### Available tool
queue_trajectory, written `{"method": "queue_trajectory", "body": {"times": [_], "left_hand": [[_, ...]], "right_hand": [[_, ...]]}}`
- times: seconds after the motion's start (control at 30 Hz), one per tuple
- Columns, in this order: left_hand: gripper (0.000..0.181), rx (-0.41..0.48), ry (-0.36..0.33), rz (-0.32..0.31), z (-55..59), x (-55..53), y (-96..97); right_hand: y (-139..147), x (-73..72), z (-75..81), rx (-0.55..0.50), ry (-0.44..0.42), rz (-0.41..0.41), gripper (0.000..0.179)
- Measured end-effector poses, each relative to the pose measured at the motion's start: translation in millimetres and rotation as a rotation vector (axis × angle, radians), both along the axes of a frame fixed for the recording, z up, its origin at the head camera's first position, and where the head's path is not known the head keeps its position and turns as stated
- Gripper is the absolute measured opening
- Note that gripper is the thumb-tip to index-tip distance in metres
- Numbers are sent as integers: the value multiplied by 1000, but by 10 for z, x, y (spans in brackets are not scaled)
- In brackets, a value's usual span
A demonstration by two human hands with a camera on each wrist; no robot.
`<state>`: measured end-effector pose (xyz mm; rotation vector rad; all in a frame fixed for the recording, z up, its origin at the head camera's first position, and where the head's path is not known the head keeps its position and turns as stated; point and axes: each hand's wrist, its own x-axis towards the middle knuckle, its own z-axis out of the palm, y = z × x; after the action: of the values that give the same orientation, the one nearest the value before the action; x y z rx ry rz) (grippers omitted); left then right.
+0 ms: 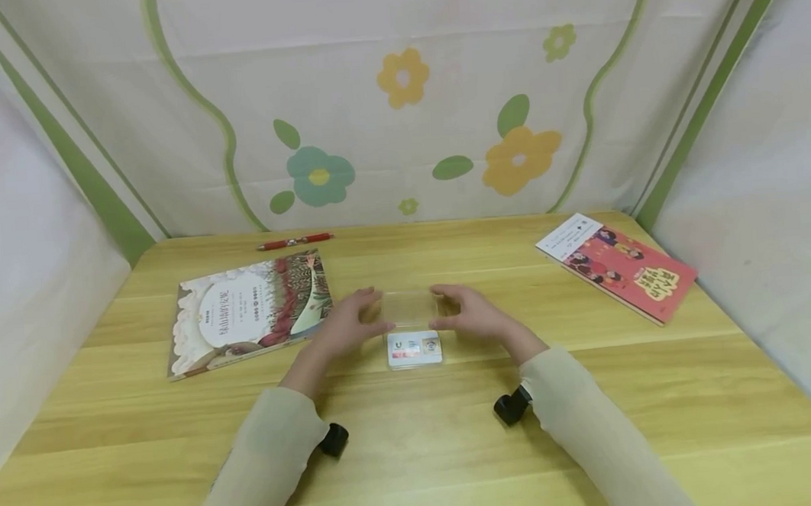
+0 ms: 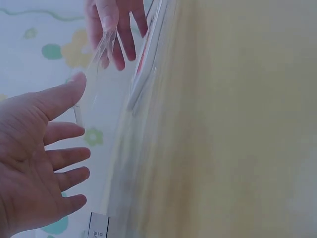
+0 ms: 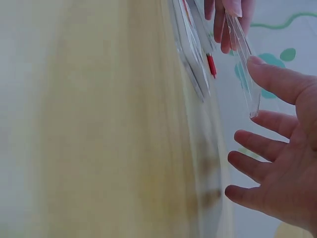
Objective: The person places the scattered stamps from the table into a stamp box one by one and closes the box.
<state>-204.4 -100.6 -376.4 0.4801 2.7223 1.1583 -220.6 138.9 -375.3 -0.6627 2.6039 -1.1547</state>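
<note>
A clear plastic lid (image 1: 410, 308) is held level above the table between both hands. My left hand (image 1: 343, 321) pinches its left edge between thumb and forefinger, and my right hand (image 1: 473, 310) does the same at the right edge. In the right wrist view the remaining fingers (image 3: 252, 166) are spread away from the lid (image 3: 243, 64). Just nearer to me, a small clear box (image 1: 415, 365) lies on the table, holding white cards or a white insert (image 1: 410, 348) with coloured print. A gap shows between lid and box in the left wrist view.
A picture book (image 1: 250, 311) lies to the left on the wooden table (image 1: 416, 451), with a red pen (image 1: 296, 242) behind it. A red book (image 1: 619, 265) lies at the back right. A flowered curtain (image 1: 400, 146) hangs behind the table.
</note>
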Motion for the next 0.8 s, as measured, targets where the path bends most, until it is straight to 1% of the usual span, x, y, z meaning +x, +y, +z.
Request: {"method": "queue_trajectory", "body": {"times": [0.07, 0.2, 0.33, 0.43, 0.6, 0.8], "left_hand": [[65, 10, 30, 0, -7, 71, -6], [65, 36, 86, -4, -58, 196, -16], [65, 77, 94, 10, -118, 302, -12], [66, 89, 91, 29, -164, 368, 6], [66, 104, 98, 42, -237, 435, 27], [63, 94, 162, 23, -329, 465, 21]], "right_hand": [[-5, 55, 1, -14, -16, -8, 69], [-16, 153, -4, -26, -18, -15, 69], [-8, 242, -12, -42, 4, 0, 68], [12, 299, -53, -44, 25, 2, 68], [41, 373, -148, -40, 74, -9, 68], [48, 391, -239, -13, 174, 13, 63]]}}
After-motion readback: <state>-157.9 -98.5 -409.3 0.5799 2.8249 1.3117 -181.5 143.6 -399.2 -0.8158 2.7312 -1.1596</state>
